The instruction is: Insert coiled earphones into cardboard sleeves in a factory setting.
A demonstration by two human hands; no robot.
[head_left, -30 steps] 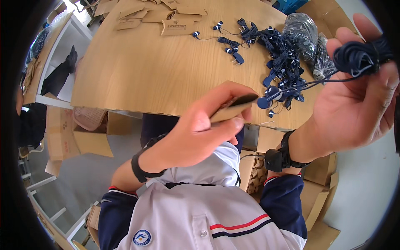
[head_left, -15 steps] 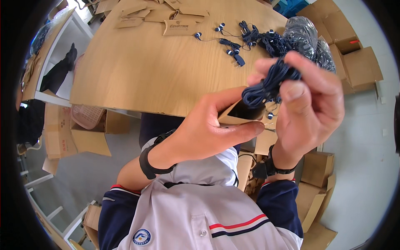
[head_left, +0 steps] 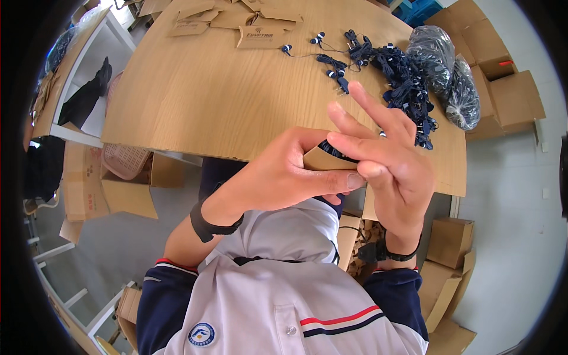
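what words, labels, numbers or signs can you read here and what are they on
Flat brown box on the table: dark lettering under an emblem, legible but not copied here; smaller line below too small.
Round blue-and-white badge on the shirt: rim lettering too small.
Carton at left: reddish print, too blurred.

Pink basket (head_left: 122, 161) poking out of a cardboard box (head_left: 128, 199) off to the left, white frame (head_left: 77, 135) near it, blue crate (head_left: 421, 9) past the bench (head_left: 189, 100), plus more brown boxes (head_left: 451, 242) down the right.
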